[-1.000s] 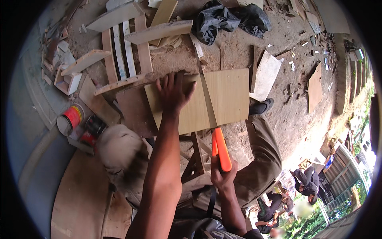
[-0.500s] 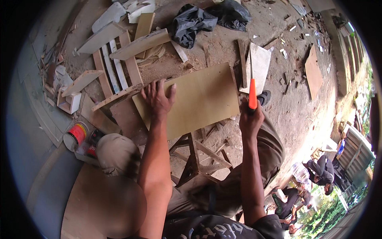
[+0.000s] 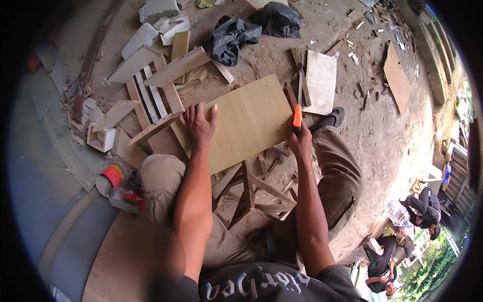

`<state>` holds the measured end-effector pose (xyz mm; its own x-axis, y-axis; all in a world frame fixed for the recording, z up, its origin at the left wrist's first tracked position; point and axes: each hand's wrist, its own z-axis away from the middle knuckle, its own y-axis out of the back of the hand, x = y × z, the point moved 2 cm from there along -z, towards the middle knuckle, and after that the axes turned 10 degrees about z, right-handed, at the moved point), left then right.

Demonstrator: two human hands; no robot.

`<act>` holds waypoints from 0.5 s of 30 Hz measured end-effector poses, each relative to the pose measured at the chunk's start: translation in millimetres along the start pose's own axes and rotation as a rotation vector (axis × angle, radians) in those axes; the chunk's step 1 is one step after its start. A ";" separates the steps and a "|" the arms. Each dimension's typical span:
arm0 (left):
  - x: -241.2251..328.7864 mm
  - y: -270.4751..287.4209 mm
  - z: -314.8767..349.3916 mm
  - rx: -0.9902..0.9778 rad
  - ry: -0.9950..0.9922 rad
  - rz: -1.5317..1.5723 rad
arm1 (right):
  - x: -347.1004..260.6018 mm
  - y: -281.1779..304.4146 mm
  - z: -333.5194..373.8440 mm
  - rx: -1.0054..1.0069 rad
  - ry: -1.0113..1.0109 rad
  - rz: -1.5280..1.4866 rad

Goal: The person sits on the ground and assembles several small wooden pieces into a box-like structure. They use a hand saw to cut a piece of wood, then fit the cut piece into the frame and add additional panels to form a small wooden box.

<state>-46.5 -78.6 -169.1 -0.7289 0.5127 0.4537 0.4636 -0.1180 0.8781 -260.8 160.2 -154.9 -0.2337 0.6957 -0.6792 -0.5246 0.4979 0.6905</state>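
Board (image 3: 246,121) sits above a wooden stand (image 3: 247,186), left hand (image 3: 199,125) flat on the board's left end, thumb spread from fingers. Right hand (image 3: 301,143) wrapped round the orange-and-black handle of a saw (image 3: 297,117) at the board's right end, blade pointing away from the body.

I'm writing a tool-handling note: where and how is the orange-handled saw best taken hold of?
Probably by its orange-and-black handle, coming from the person's own side with the fingers wrapped around it. The handle points back toward the body, while the thin blade points away, which argues against reaching from the far end. The right hand grips the handle's near end.
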 end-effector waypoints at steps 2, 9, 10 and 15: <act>0.2 2.7 -1.1 -0.005 -0.004 0.017 | 6.6 3.5 -1.5 -0.034 0.024 -0.075; -22.9 27.9 -12.1 0.132 -0.131 0.329 | -78.9 60.1 23.0 0.012 0.058 -0.148; -10.4 41.4 -16.0 0.124 -0.156 0.413 | -92.3 71.8 33.1 0.038 0.108 -0.145; 39.1 124.3 -36.8 0.025 -0.095 0.860 | -184.9 107.7 98.5 0.108 0.307 -0.186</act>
<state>-35.9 -104.5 -36.7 -0.0748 0.3229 0.9435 0.8465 -0.4795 0.2313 -193.4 136.2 69.5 -0.3855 0.4093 -0.8270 -0.4957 0.6640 0.5598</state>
